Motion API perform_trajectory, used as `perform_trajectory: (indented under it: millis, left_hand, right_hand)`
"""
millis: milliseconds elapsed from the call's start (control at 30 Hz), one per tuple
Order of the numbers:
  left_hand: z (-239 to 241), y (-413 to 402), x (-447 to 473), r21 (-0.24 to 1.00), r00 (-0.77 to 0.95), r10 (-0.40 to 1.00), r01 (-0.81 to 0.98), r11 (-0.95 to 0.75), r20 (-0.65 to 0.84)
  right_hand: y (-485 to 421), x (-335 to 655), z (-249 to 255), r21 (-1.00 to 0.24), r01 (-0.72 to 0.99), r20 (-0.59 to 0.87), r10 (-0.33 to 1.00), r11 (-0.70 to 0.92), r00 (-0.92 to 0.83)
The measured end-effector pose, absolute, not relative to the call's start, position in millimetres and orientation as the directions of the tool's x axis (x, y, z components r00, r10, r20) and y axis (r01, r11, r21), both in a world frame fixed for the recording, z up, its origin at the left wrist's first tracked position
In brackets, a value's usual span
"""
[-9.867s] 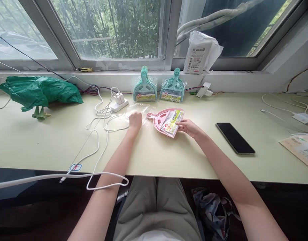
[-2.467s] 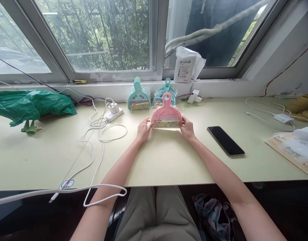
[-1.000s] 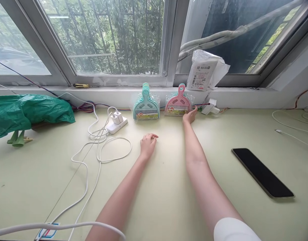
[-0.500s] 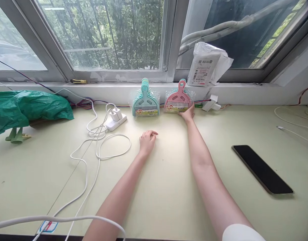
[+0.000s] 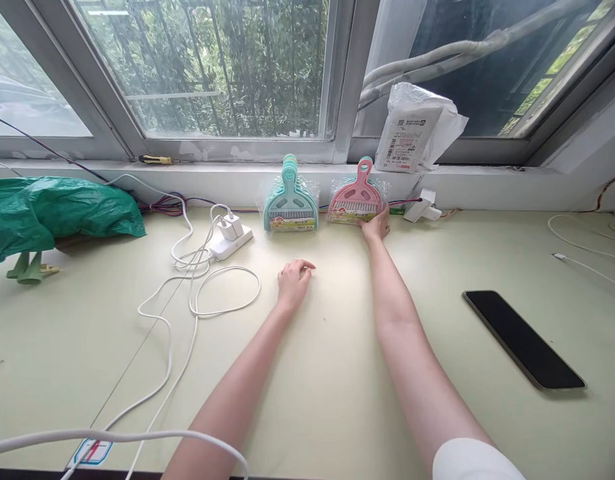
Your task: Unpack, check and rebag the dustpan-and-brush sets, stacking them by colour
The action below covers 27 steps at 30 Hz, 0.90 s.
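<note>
A pink dustpan and brush set (image 5: 356,197) in clear wrapping leans upright against the back wall, with teal edges showing behind it. At its lower right edge is my right hand (image 5: 377,224), thumb in front and fingers curled round the side, closed on it. To the left stands a teal dustpan and brush set (image 5: 290,203), also wrapped, with more handles stacked behind. My left hand (image 5: 294,279) rests on the table in front of the teal set, touching only the tabletop. Its fingers are loosely bent, the index finger stretched to the right, and it holds nothing.
A power strip with a charger (image 5: 232,237) and loose white cables lie on the left, beside a green plastic bag (image 5: 62,213). A phone (image 5: 523,339) lies at right. On the sill are a wrapped package (image 5: 410,137) and a yellow-black tool (image 5: 155,160).
Very little differs. The view has shifted slightly, and my right wrist and forearm sit a touch further left. My right hand keeps its hold on the pink set; my left hand stays put.
</note>
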<state>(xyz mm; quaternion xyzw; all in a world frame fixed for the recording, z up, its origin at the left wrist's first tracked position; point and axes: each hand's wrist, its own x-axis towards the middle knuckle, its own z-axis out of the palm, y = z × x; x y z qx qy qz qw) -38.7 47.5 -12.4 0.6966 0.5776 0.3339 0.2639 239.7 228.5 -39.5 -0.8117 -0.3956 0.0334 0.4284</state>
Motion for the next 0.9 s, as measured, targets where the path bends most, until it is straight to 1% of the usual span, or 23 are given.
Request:
perform_trajectory:
  millis: [200, 500, 733, 900]
  left_hand:
    - [-12.1, 46.4, -38.7, 0.754, 0.117, 0.981, 0.628, -0.193, 0.154]
    - [-10.0, 44.6, -38.8, 0.764, 0.119, 0.982, 0.618, -0.187, 0.145]
    - [-10.2, 46.0, -39.5, 0.756, 0.127, 0.981, 0.625, -0.194, 0.146]
    - [-11.3, 46.6, -39.5, 0.753, 0.130, 0.981, 0.628, -0.196, 0.147]
  right_hand:
    - [233.3, 239.2, -34.6, -0.663, 0.644, 0.273, 0.677, -0.382, 0.683]
    - [242.3, 242.6, -34.0, -0.609, 0.686, 0.284, 0.698, -0.399, 0.658]
    - [237.7, 242.9, -27.7, -0.635, 0.677, 0.235, 0.742, -0.372, 0.628]
    - [233.1, 247.3, -27.7, -0.694, 0.663, 0.236, 0.781, -0.282, 0.579]
